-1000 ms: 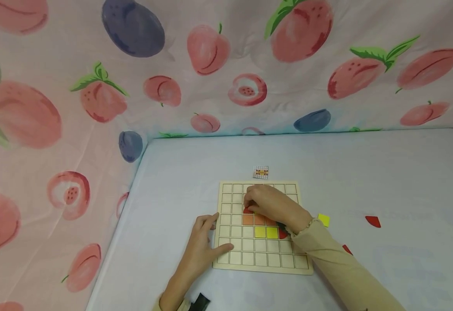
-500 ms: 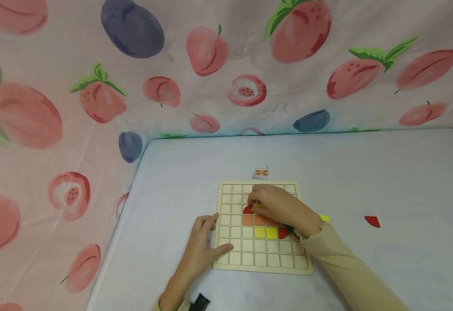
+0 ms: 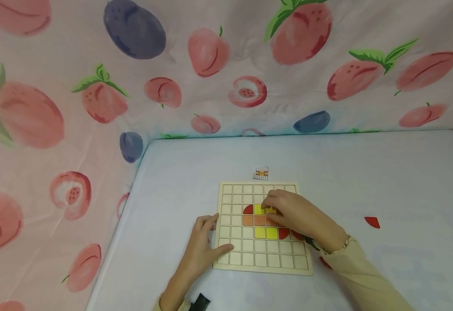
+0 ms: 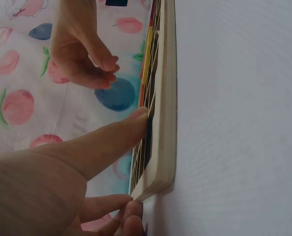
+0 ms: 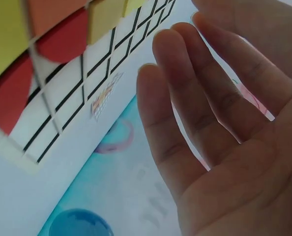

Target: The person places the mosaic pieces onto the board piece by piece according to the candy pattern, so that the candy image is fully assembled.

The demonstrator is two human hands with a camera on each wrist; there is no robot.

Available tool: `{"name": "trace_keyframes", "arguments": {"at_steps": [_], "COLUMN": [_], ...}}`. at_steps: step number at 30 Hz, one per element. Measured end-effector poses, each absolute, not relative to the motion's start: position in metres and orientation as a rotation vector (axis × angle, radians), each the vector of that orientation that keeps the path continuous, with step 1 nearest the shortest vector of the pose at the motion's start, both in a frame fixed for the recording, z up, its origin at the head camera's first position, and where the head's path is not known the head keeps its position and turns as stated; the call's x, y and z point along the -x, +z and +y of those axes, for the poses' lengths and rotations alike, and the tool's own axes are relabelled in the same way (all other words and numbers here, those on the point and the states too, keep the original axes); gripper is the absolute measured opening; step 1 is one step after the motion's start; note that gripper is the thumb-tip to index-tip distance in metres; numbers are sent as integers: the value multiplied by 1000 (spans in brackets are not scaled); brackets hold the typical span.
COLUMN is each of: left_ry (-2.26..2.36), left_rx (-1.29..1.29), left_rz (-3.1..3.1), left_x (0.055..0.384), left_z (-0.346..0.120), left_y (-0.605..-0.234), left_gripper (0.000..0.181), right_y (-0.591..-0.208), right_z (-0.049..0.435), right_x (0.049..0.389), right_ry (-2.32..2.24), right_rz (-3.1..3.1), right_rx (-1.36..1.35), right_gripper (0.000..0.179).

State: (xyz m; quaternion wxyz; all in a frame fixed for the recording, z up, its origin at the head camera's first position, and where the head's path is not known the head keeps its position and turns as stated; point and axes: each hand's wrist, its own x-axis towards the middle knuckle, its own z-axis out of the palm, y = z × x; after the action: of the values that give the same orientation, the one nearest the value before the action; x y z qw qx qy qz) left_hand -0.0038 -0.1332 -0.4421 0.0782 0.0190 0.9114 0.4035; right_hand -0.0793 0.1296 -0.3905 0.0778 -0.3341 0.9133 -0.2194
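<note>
A pale wooden grid board (image 3: 250, 259) lies on the table with coloured pieces on it. Red quarter-rounds, yellow squares (image 3: 272, 233) and orange squares (image 3: 248, 220) sit in its middle rows. My left hand (image 3: 199, 244) steadies the left edge, its thumb straight on top and the other fingers against the side. Over the upper yellow row hovers my right hand (image 3: 296, 211), fingers loosely bent. In the right wrist view its fingers (image 5: 200, 98) are apart, with nothing visible between them. The right hand hides some pieces beneath and beside it.
A small printed pattern card (image 3: 260, 173) lies beyond the board's far edge. To the right on the table are a red quarter-round (image 3: 372, 222) and another red piece (image 3: 325, 262) partly under the sleeve. A fruit-print cloth (image 3: 211, 99) hangs behind and at the left.
My right hand has shifted rightward along the board, uncovering the red quarter-round and a yellow square in the upper row. The loose yellow square is now hidden behind that arm. My left hand stays put.
</note>
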Motion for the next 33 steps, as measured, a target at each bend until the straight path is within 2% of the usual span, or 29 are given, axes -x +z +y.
{"name": "trace_keyframes", "arguments": {"at_steps": [12,20,25,33], "left_ry": [1200,1205,1209,1223], "left_rx": [-61,-71,-65,-64], "left_rz": [2738,2741,2743,2739], "left_x": [5,5,3,3], "left_z": [-133,-132,-133,-132], "left_y": [-443,-444,-445,-446], "left_gripper": [86,87,87,87], "right_y": [-388,-391,-392,-400], "right_z": [159,182,195,218], "right_x": [59,45,35,21], "right_ry": [-518,-461,-450,-467], "right_rz": [2817,2860,2841,2802], "right_rx": [966,965,898,850], "right_gripper": [15,20,15,20]}}
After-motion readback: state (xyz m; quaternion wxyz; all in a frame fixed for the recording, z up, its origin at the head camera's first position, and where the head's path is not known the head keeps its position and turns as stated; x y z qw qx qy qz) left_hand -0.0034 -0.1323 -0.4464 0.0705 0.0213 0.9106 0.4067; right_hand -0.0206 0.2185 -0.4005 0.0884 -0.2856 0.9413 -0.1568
